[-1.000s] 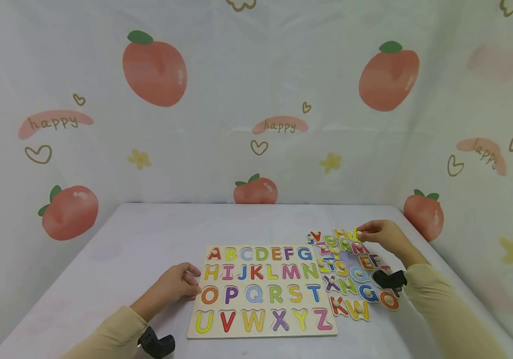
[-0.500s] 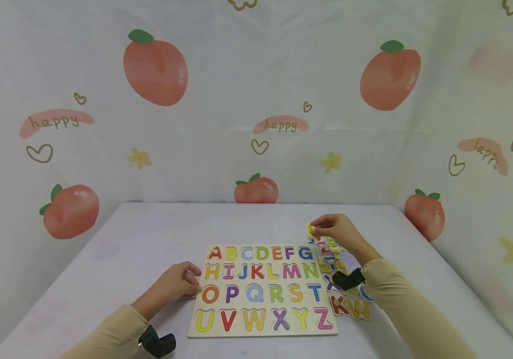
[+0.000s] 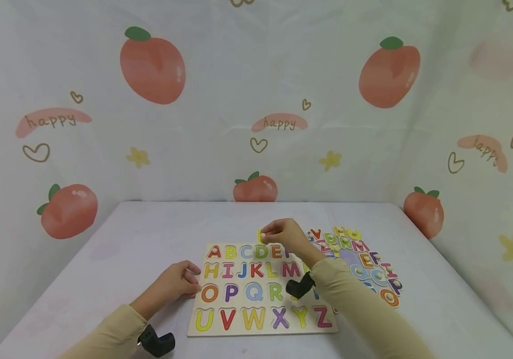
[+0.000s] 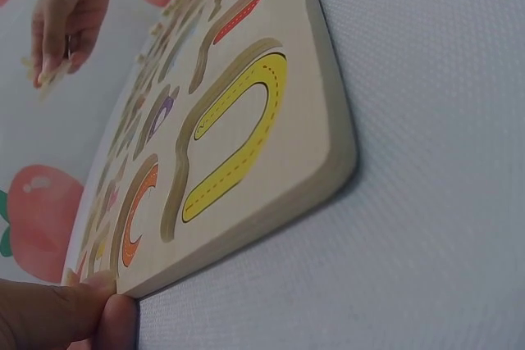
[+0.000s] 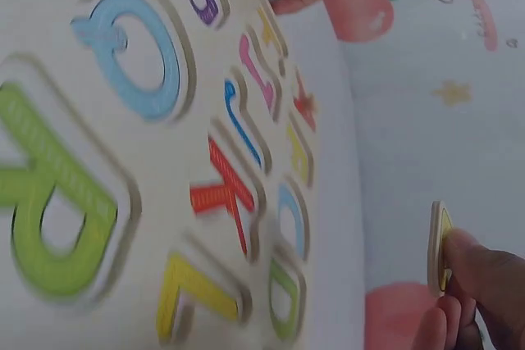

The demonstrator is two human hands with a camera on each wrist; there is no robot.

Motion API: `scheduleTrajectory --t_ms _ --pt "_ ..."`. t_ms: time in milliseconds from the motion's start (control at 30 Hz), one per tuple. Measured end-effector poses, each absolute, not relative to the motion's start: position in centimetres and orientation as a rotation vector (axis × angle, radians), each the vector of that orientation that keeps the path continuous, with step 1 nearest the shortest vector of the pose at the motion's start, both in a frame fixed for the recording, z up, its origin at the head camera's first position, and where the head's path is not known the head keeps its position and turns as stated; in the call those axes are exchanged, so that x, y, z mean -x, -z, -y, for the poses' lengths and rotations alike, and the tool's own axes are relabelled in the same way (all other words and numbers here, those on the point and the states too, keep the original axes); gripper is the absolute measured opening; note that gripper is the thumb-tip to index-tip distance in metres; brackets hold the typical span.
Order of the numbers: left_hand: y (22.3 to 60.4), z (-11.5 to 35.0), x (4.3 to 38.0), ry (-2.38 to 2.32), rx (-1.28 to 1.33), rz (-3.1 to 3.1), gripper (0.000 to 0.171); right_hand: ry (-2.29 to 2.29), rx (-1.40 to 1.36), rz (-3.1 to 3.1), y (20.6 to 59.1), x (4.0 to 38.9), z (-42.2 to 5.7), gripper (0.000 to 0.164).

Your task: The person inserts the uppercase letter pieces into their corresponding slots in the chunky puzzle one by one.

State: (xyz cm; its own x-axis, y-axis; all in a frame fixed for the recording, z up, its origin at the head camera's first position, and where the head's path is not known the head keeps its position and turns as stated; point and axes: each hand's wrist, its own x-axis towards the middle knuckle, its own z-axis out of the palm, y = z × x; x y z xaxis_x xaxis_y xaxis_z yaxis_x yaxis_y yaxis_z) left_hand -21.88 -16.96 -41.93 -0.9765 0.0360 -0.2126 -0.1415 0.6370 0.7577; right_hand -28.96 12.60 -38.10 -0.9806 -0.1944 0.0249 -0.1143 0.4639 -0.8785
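Note:
A wooden alphabet puzzle board (image 3: pixel 238 326) lies flat on the table, with coloured letter recesses in rows. At its left edge is my left hand (image 3: pixel 173 285), thumb and fingers pinching the rim; the left wrist view shows the thumb (image 4: pixel 98 280) on the board's face. My right hand (image 3: pixel 285 235) pinches a yellow letter puzzle piece (image 3: pixel 259 236) by its knob above the back edge. Fingers hide part of that piece, so its letter is unclear; the right wrist view shows the piece (image 5: pixel 437 247) nearly edge-on. A red A piece (image 3: pixel 214 252) with a knob sits in the first recess.
Several loose knobbed letter pieces, including an orange O (image 3: pixel 389 297) and a pink M (image 3: pixel 360 246), lie to the board's right. My right forearm (image 3: pixel 350 294) covers some of them and part of the board. A patterned cloth (image 3: pixel 202 164) hangs behind the table (image 3: pixel 157 224).
My right hand has carried the yellow piece leftward from the far end of the loose letters to above the board's back edge. My left hand has stayed at the left rim.

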Motion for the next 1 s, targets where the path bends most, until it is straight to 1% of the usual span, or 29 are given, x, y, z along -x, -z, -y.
scheduleTrajectory --t_ms 267,467,700,1000 --pt "41.9 17.0 21.8 -1.271 0.070 -2.649 0.040 1.528 0.310 -2.578 38.7 28.9 -8.9 0.014" --pt "41.8 16.9 21.8 -1.291 0.070 -2.642 0.038 1.489 0.255 -2.594 39.3 29.5 -6.8 0.013" --pt "42.0 16.9 21.7 -1.321 0.077 -2.641 0.038 1.461 0.246 -2.620 40.3 29.7 -5.2 0.011" --pt "42.2 17.0 21.8 -1.302 0.068 -2.646 0.039 1.408 0.202 -2.651 40.4 29.6 -4.3 0.009"
